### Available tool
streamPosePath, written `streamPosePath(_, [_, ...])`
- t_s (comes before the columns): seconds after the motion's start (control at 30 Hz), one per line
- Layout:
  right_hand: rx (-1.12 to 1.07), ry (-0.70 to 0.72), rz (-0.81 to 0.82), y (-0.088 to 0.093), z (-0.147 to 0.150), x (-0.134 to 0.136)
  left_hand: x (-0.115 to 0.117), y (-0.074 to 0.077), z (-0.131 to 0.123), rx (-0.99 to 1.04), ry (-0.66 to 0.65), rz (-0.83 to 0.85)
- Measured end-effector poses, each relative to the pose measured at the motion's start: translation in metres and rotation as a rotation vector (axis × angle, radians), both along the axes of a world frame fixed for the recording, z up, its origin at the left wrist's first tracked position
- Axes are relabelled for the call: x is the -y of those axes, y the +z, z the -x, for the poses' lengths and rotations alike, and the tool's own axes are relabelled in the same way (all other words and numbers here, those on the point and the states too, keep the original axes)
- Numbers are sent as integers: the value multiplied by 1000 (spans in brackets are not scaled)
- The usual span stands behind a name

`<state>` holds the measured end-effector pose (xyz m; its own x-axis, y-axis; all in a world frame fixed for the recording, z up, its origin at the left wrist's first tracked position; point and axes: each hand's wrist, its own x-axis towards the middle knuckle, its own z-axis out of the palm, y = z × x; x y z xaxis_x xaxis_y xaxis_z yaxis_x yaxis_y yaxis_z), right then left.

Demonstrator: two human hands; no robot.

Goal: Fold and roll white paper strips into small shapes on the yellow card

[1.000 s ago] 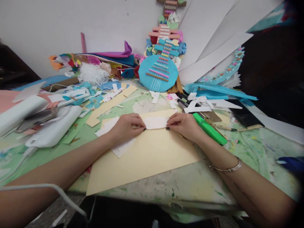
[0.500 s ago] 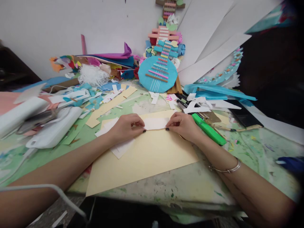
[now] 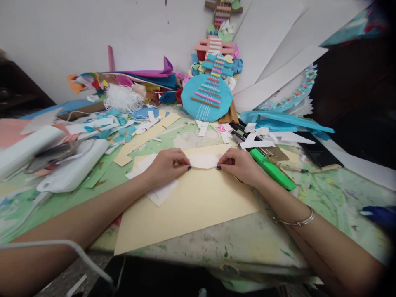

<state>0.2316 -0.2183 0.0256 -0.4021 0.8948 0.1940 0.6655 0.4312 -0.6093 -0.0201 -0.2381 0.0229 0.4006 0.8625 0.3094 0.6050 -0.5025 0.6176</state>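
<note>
A small strip of white paper (image 3: pixel 204 161) stretches between my two hands, just above a large cream sheet (image 3: pixel 192 214). My left hand (image 3: pixel 172 164) pinches the strip's left end between thumb and fingers. At the opposite end, my right hand (image 3: pixel 235 163) grips it the same way. The strip's lower edge bows slightly and shows a thin tan line. Loose white paper pieces (image 3: pixel 159 196) lie on the cream sheet, partly under my left hand and forearm.
A green cutter (image 3: pixel 272 169) lies right of my right hand, near a dark phone (image 3: pixel 320 150). A white power bank (image 3: pixel 72 169) with a cable sits left. Behind stands a blue paper instrument (image 3: pixel 206 97). Paper scraps (image 3: pixel 123 134) and white shredded paper (image 3: pixel 123 98) cover the back left.
Both hands keep their pinch on the white paper strip, which bows a little more along its lower edge. The whole view has shifted slightly.
</note>
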Motion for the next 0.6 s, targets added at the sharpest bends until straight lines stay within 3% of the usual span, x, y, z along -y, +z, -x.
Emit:
streamPosePath(0.37, [61, -29, -2, 1, 5, 2, -3, 1, -3, 52, 74, 140])
streamPosePath(0.6, [67, -46, 4, 0, 8, 2, -3, 1, -7, -8, 106, 116])
